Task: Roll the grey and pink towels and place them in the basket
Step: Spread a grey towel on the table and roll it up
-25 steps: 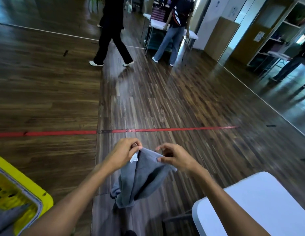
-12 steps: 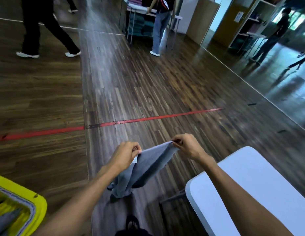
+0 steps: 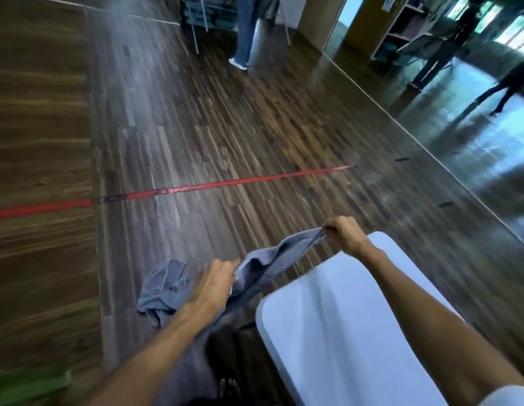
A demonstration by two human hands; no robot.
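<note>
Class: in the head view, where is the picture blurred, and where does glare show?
Head view: motion blur smears the left floor boards and the green-yellow patch at bottom left; the left hand is soft, the right hand on the grey towel sharper; glare sheens the glossy floor at right.

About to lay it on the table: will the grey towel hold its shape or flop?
Likely floppy: the grey towel sags between the left hand and right hand, its free end bunched. Probably light, since pinches carry it. It should drape over the white table.

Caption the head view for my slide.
Both hands, left and right, stretch a grey towel beside a white table.
</note>
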